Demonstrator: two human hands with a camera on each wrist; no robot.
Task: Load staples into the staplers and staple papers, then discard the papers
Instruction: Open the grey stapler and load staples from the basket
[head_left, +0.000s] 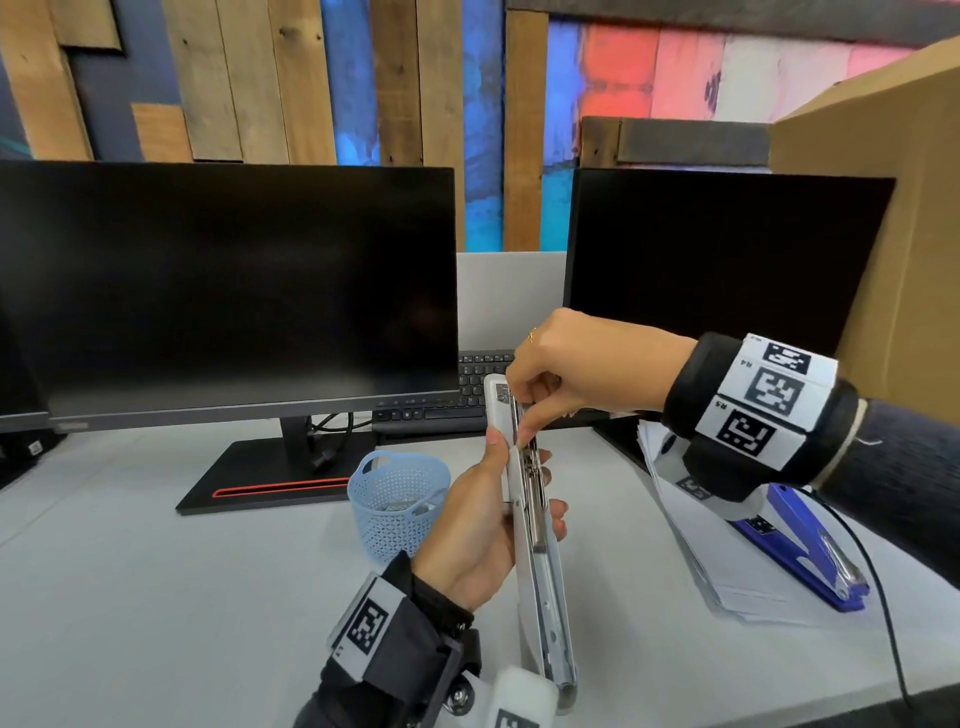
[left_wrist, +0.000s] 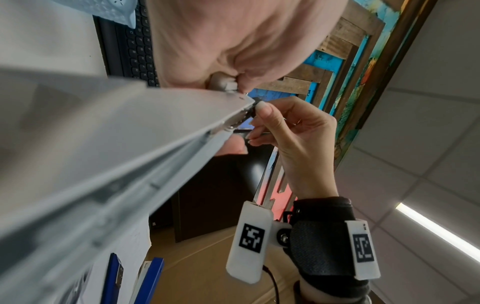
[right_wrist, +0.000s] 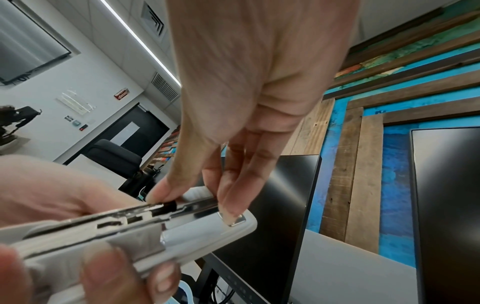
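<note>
Head view: a pale, smooth tabletop (head_left: 156, 597) spreads beneath both hands, with two black, glossy monitors (head_left: 228, 291) standing beyond them. Right of the right hand (head_left: 582, 364) lies a loose stack of white papers (head_left: 691, 545), a blue stapler (head_left: 800, 545) resting on it. Just left of the left hand (head_left: 483, 535) stands a light-blue perforated plastic basket (head_left: 395, 499), round with small handles. Between the hands, held above the tabletop, is a long, slim white stapler (head_left: 535, 519) with a shiny metal channel along its length, its far end rounded. The left hand wraps its middle, thumb on the white casing. The right hand's fingertips (right_wrist: 231, 214) pinch at the metal channel near the far end.
</note>
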